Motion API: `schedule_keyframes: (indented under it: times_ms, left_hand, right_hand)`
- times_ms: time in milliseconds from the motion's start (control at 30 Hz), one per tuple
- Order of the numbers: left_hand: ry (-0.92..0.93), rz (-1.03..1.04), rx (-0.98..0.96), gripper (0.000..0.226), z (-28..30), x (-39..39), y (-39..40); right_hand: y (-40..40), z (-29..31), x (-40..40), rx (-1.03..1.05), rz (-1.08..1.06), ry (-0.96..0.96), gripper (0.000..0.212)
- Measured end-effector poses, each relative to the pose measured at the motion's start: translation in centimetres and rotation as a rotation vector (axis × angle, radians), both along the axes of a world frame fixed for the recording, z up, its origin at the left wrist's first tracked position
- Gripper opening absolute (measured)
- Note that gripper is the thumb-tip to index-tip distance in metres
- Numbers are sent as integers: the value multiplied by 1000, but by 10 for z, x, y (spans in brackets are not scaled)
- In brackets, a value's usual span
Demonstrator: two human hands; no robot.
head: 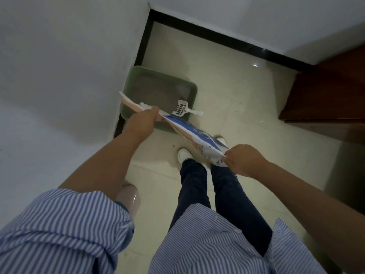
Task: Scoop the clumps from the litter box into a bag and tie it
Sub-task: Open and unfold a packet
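Stretching a printed plastic bag (197,135) taut, left hand (143,123) and right hand (244,160) each gripping an end, apparently knotting it, slotted scoop (182,109) resting in the green litter box (194,95).

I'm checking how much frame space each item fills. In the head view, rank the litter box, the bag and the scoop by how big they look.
Largest to smallest, as they look:
1. litter box, partly hidden
2. bag, stretched between left hand and right hand; nearer the camera, so its rank against the box is unsure
3. scoop, clearly smallest
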State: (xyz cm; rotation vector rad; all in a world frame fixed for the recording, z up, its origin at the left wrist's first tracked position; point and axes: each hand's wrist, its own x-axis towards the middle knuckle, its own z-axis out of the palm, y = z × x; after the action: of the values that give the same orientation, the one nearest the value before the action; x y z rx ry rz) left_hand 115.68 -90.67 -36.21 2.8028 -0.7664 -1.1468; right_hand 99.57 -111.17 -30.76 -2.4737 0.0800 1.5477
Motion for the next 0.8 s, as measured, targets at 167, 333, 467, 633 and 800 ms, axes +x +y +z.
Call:
schedule_keyframes:
  times_ms: [167, 333, 467, 633, 800]
  left_hand:
    - [-28, -266, -26, 19, 10, -3, -39]
    - [-123, -570, -444, 17, 13, -17, -60]
    - [-80, -779, -425, 18, 26, -39, -85]
    - [-99, -832, -420, 45, 41, -48, -104]
    - [-197, -861, -351, 42, 69, -25, -95]
  right_hand:
    - [-24, -12, -36, -92, -122, 40, 32]
    - [-44, -26, -64, -209, -187, 60, 33]
    - [-50, -41, -73, -255, -312, 98, 33]
    - [-39, -42, -33, -4, -438, -214, 49]
    - [-34, -36, 25, 167, -317, -409, 40]
